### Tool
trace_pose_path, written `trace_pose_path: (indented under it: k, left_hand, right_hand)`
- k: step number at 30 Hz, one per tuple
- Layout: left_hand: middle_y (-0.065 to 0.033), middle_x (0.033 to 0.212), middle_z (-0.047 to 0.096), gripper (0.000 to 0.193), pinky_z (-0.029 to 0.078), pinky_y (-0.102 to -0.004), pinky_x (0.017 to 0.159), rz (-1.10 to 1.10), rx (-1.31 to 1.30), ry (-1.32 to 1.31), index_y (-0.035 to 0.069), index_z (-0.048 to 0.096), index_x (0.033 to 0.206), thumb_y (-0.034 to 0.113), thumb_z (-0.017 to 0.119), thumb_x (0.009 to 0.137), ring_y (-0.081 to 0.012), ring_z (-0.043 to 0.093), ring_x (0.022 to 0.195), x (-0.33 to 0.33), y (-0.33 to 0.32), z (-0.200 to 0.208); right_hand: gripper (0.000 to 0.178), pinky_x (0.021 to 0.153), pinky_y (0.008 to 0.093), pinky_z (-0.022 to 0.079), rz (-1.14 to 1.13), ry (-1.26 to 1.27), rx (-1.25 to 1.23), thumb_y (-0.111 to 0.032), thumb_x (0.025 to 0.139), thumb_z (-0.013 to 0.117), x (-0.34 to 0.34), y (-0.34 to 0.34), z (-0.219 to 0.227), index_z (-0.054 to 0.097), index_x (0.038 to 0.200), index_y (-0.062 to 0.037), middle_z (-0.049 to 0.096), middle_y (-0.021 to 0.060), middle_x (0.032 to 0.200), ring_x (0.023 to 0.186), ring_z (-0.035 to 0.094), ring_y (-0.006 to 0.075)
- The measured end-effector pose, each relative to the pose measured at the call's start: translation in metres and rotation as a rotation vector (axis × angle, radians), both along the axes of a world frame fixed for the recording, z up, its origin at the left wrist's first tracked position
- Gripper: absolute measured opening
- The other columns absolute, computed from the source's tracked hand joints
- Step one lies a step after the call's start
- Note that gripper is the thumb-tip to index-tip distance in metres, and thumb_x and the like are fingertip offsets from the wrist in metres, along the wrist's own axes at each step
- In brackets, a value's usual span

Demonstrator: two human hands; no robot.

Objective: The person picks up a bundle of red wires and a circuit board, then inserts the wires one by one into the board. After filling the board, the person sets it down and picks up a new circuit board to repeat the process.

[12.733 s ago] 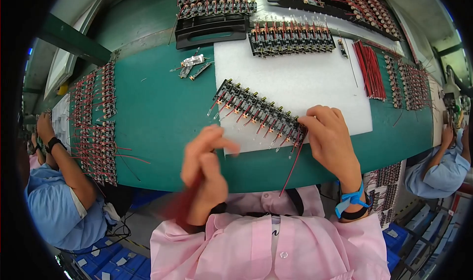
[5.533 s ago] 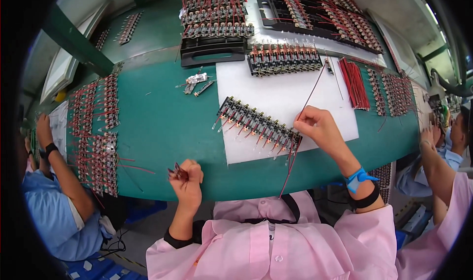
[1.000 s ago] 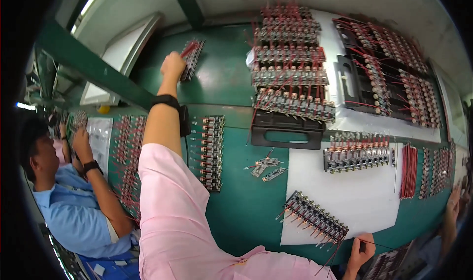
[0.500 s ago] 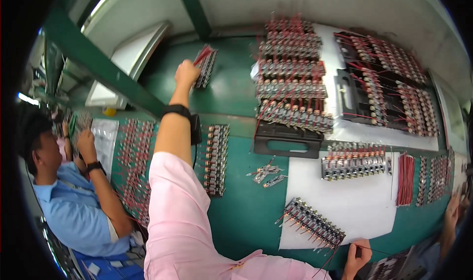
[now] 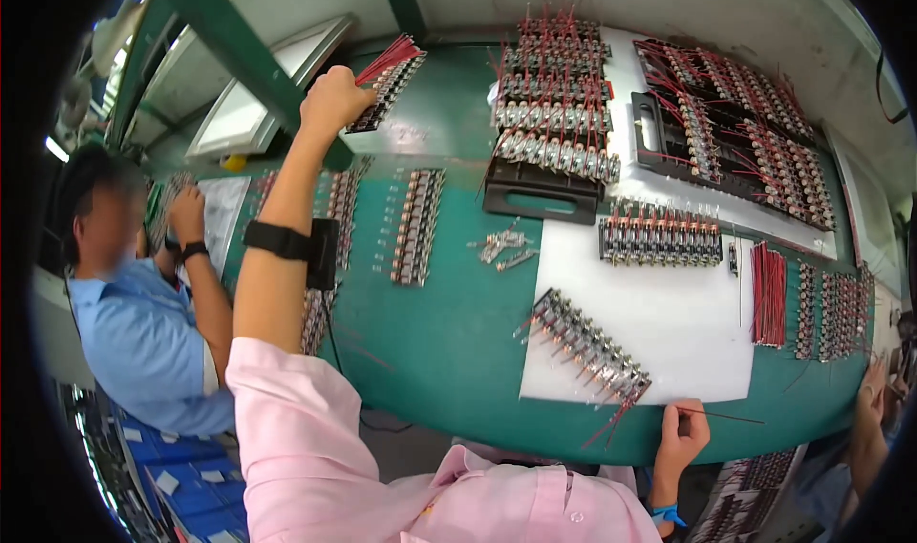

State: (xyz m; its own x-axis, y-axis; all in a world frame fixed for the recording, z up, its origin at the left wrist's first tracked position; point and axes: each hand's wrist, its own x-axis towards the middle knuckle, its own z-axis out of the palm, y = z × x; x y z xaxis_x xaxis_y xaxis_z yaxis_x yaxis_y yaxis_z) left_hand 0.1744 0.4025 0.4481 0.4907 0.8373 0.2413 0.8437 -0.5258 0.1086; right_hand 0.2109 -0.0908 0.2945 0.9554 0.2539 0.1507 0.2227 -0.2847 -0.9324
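At the far left of the bench, my left hand (image 5: pixel 336 104) is closed round the near end of a bundle of red wires (image 5: pixel 390 58). The wires fan out to the upper right, above a row of small metal-and-black components (image 5: pixel 390 92) beside my fingers. At the near edge, my right hand (image 5: pixel 684 432) pinches a thin dark red wire (image 5: pixel 731 415) that sticks out to the right. Left of that hand, a slanted component strip (image 5: pixel 590 342) lies on a white sheet (image 5: pixel 683 338), with red wires hanging from its near end.
Racks of wired components (image 5: pixel 554 113) stand at the back, beside black trays (image 5: pixel 659 151). Another strip (image 5: pixel 661 235), loose parts (image 5: pixel 503 247) and red wires (image 5: pixel 769 295) lie mid-bench. A green post (image 5: pixel 229 51) stands near my left arm. A co-worker (image 5: pixel 148 304) sits at left.
My view has shifted, so the bench appears higher. My left hand has drawn slightly left from the component row, and the red wires look more spread. My right hand still pinches its wire.
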Motion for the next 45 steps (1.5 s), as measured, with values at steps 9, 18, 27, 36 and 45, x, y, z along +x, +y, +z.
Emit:
trace_pose_path:
  k: [9,18,27,36,45]
  left_hand:
    - [-0.0199,0.074,0.057,0.024,0.043,-0.0417,0.063,0.021,-0.018,-0.047,0.001,0.057,0.070,0.024,0.055,0.063,-0.0350,0.054,0.072,-0.080,-0.118,-0.053]
    - [-0.0195,0.069,0.056,0.020,0.042,-0.0436,0.061,-0.010,0.087,-0.141,0.001,0.056,0.066,0.020,0.051,0.066,-0.0353,0.054,0.067,-0.074,-0.130,-0.103]
    - [-0.0201,0.066,0.055,0.022,0.043,-0.0435,0.060,-0.042,0.087,-0.085,0.000,0.057,0.066,0.021,0.052,0.066,-0.0367,0.053,0.065,-0.066,-0.121,-0.117]
    - [-0.0165,0.059,0.054,0.017,0.041,-0.0379,0.052,-0.199,0.114,-0.228,-0.002,0.055,0.069,0.014,0.051,0.069,-0.0297,0.054,0.056,-0.095,-0.124,-0.097]
    - [0.0021,0.048,0.032,0.032,0.021,-0.0208,0.037,-0.381,-0.795,-0.892,0.006,0.034,0.055,0.018,0.042,0.084,-0.0051,0.028,0.043,-0.124,-0.302,-0.134]
  right_hand:
    - [0.004,0.050,0.0165,0.031,0.125,0.084,0.135,0.001,0.073,0.052,-0.001,-0.016,-0.004,0.049,0.071,-0.0005,0.045,-0.0010,0.065,0.057,0.039,0.0043]
    - [0.002,0.052,0.0167,0.033,0.258,0.105,0.265,0.002,0.073,0.051,0.006,-0.023,-0.007,0.050,0.072,0.0006,0.046,0.0000,0.067,0.057,0.040,0.0048]
    - [0.003,0.052,0.0165,0.032,0.259,0.128,0.263,0.003,0.073,0.050,0.008,-0.020,-0.004,0.049,0.072,0.0011,0.047,0.0005,0.067,0.058,0.039,0.0050]
    - [0.002,0.052,0.0168,0.032,0.191,0.330,0.236,0.001,0.072,0.052,0.012,-0.025,0.010,0.050,0.072,0.0008,0.048,0.0009,0.067,0.057,0.041,0.0053]
    - [0.008,0.054,0.0205,0.035,0.434,0.138,-0.072,-0.005,0.068,0.056,0.051,0.009,0.046,0.053,0.068,0.0018,0.050,0.0018,0.064,0.058,0.044,0.0081]
